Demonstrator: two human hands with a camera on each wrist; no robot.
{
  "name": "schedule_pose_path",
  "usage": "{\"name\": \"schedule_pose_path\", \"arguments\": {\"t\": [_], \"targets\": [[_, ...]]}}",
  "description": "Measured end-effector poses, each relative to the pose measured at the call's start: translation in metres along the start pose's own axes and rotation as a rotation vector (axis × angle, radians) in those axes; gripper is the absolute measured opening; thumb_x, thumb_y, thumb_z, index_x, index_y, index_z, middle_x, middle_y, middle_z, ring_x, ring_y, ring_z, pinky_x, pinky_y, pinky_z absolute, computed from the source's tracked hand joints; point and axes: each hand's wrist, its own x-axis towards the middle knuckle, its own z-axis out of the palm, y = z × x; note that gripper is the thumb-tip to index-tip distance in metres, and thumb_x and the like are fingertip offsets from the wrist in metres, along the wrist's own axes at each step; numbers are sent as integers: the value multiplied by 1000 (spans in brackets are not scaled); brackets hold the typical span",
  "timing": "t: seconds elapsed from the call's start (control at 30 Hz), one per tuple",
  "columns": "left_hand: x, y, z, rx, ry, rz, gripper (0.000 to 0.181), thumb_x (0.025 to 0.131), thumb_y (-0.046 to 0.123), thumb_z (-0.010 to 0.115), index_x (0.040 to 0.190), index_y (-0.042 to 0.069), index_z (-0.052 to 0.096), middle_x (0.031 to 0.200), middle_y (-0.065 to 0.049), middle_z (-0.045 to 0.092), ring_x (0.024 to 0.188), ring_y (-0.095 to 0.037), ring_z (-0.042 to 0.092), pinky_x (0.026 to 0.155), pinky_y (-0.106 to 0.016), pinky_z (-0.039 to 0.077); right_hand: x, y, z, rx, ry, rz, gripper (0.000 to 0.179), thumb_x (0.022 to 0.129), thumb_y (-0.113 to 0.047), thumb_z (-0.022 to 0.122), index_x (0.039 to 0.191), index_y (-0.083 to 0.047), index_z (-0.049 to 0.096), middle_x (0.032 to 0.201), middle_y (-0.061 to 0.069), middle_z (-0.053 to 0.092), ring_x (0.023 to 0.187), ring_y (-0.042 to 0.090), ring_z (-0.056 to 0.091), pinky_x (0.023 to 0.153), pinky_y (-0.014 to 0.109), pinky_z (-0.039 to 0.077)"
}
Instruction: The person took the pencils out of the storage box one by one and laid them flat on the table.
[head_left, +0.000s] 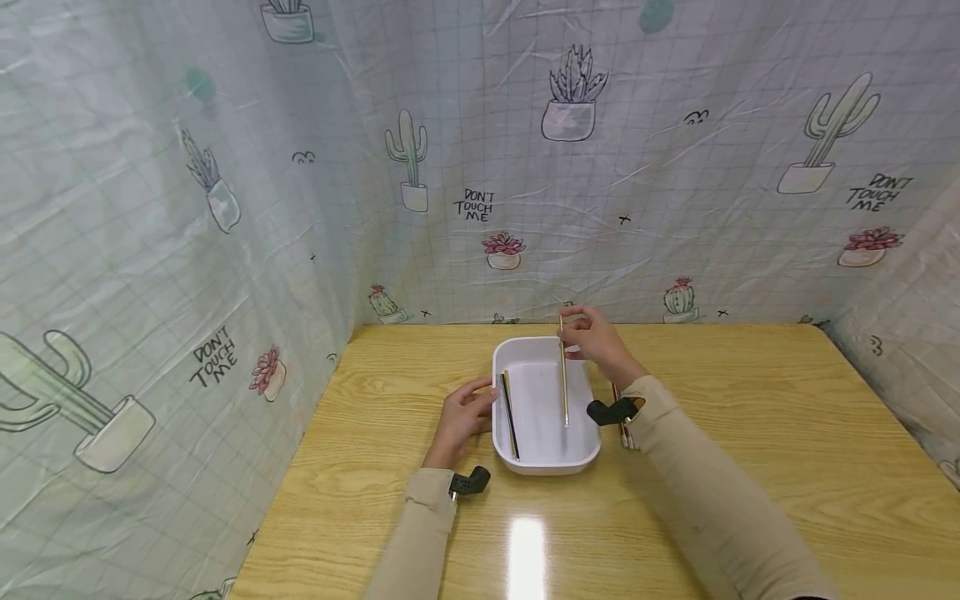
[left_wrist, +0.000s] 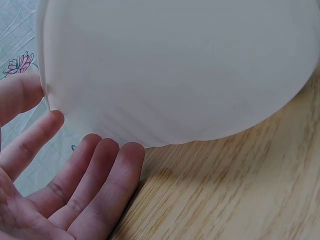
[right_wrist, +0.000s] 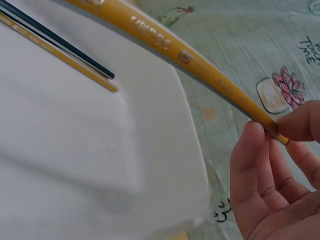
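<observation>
A white rectangular tray (head_left: 536, 467) with rounded corners stands on the table. Against its left wall rests my left hand (head_left: 461, 417), its fingertips (left_wrist: 131, 155) touching the outer side and rim. My right hand (head_left: 592, 337) is above the tray's far right corner. Between thumb and fingers it pinches the far end of a yellow paintbrush (right_wrist: 200, 62), whose handle bears printed lettering. The brush hangs over the tray, pale tip toward me. Inside the tray, along the left wall, lie a black brush (head_left: 510, 417) and a yellow brush (right_wrist: 75, 62) side by side.
Several brushes (head_left: 628, 437) with pale tips lie on the wooden table (head_left: 750, 417) just right of the tray, partly hidden by my right forearm. A cactus-print curtain (head_left: 622, 250) hangs behind the table and along its sides.
</observation>
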Motion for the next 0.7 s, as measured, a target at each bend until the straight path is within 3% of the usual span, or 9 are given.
{"name": "schedule_pose_path", "arguments": {"t": [0.27,0.53,0.7], "targets": [[1,-1,0,12,4,-3,40,99,18,69,137,8,64,104,-8,67,85,-15,71,73,-32,66,-3,0,-30,-3,27,21,45,106,-17,56,148,-9,42,120,14,57,96,20,60,81,34,62],[2,-3,0,11,7,-4,38,98,18,70,135,10,66,107,-10,69,86,-15,72,73,-32,66,-8,16,-53,-44,86,40,45,105,-19,57,148,-9,46,115,11,59,96,21,62,83,36,63],[3,-3,0,25,10,1,39,99,19,69,136,10,65,108,-10,69,87,-15,71,74,-32,66,-13,25,-61,-61,117,70,45,106,-23,56,148,-11,46,121,14,59,100,24,63,79,29,62]]}}
